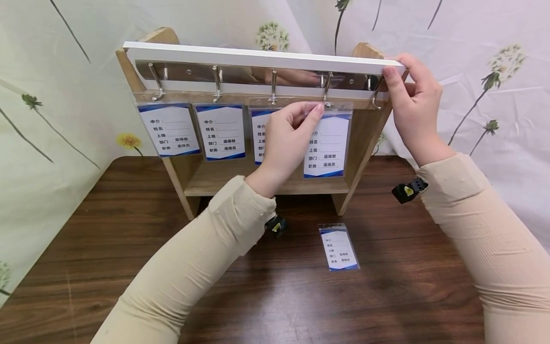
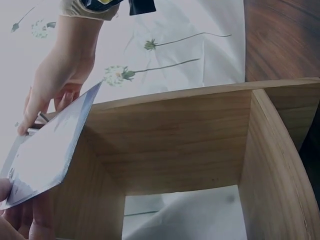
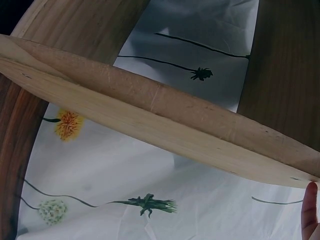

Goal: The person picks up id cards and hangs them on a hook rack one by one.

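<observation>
Pinching the clear badge holder at the fourth hook, the left hand might drop it if barely hooked; the right hand clamps the white board

Left sleeve, lower left: beige, thick cuff. Right sleeve, lower right: beige, ribbed, folded cuff. Left wrist unit, centre; right wrist unit, right: black, yellow-marked.

Shiny metal hooks, glossy clear plastic badge sleeves, matt wooden rack
</observation>
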A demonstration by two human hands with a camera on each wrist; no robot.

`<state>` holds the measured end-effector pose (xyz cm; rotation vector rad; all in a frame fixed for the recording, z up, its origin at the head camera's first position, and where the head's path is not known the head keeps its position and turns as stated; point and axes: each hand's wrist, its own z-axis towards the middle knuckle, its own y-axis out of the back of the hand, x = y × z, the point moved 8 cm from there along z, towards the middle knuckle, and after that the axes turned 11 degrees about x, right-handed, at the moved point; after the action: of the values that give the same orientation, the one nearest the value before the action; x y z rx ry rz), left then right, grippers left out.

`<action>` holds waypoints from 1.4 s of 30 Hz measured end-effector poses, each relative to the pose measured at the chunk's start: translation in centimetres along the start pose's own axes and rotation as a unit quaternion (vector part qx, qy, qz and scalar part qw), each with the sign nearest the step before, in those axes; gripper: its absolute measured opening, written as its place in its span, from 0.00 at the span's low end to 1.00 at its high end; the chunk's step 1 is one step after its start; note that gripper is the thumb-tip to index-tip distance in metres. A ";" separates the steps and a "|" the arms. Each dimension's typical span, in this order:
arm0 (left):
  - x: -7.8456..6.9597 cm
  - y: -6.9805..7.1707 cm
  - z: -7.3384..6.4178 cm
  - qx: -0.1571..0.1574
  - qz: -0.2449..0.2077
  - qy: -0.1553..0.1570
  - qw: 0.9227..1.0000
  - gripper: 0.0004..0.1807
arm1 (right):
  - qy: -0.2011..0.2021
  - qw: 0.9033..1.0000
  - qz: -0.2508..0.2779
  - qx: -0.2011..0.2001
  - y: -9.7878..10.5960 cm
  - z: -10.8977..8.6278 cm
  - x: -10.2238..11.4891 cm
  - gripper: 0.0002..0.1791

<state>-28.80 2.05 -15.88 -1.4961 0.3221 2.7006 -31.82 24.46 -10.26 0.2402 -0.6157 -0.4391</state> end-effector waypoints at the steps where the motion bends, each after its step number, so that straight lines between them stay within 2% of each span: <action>1: 0.0 0.0 0.0 -0.001 0.002 0.001 1.000 0.13 | -0.010 1.000 0.008 -0.002 0.0 0.0 -0.2 0.06; 4: 0.1 0.0 0.1 -0.003 0.009 0.005 1.000 0.13 | -0.015 1.000 0.008 -0.002 0.0 0.0 -0.3 0.07; 6: 0.1 0.0 0.2 -0.004 0.014 0.007 1.000 0.13 | -0.035 0.999 0.018 -0.005 0.0 0.0 -0.5 0.07; 19: -0.6 0.1 0.2 -0.032 0.082 0.000 0.996 0.13 | -0.029 0.999 0.016 -0.003 0.0 0.1 -0.5 0.08; 25: -0.6 0.0 0.2 -0.044 0.094 -0.005 0.995 0.13 | -0.035 0.999 0.027 -0.006 -0.1 0.1 -0.5 0.08; 32: -0.8 -0.2 0.1 -0.051 0.098 -0.017 0.994 0.13 | -0.019 1.000 0.014 -0.005 0.0 0.0 -0.3 0.07; 37: -0.9 -0.2 0.1 -0.051 0.104 -0.013 0.993 0.13 | -0.012 1.000 0.007 -0.006 0.0 0.0 -0.2 0.06; 42: -0.7 -0.1 0.2 -0.052 0.103 -0.006 0.993 0.13 | 0.013 1.000 -0.009 -0.004 -0.1 0.0 0.3 0.06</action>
<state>-28.52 2.25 -15.19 -1.5521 0.3598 2.9259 -31.64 24.24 -10.18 0.2441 -0.5874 -0.4556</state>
